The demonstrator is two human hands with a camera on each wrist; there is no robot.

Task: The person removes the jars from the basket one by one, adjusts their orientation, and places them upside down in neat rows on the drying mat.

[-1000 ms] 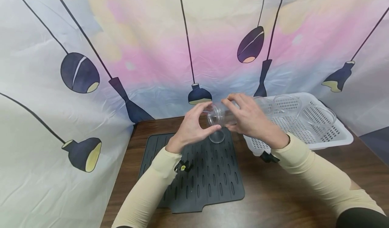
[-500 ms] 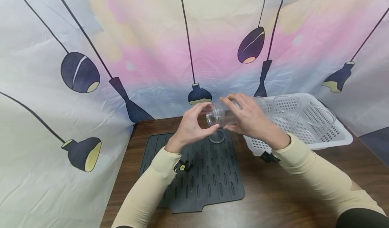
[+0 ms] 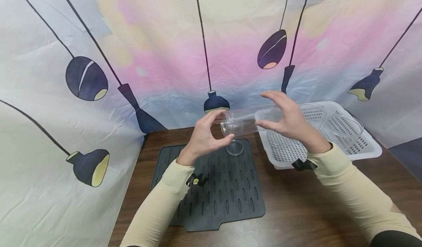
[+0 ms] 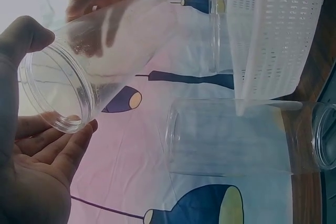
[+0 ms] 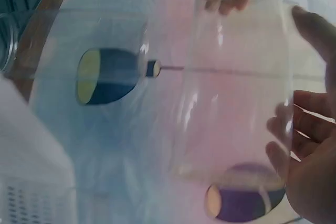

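A clear plastic jar [image 3: 245, 120] lies tilted sideways in the air, its threaded mouth toward the left and its base toward the right. My left hand [image 3: 208, 133] grips it at the mouth, thumb on one side and fingers on the other, as the left wrist view also shows. Around the base end, my right hand [image 3: 288, 117] is spread, thumb and fingers apart, with fingertips showing at the jar's side in the right wrist view. A second clear jar [image 4: 231, 137] stands mouth down on the dark drying mat [image 3: 224, 188], mostly hidden behind the held jar in the head view.
At the right stands a white perforated basket [image 3: 370, 150] holding clear round containers [image 3: 344, 126]. Mat and basket are on a brown wooden table [image 3: 296, 210]. A printed cloth [image 3: 165, 49] with painted lamps hangs close behind and along the left.
My right hand has loosened and slid right along the jar toward its base, spreading its fingers. The left hand and the jar have shifted slightly left.
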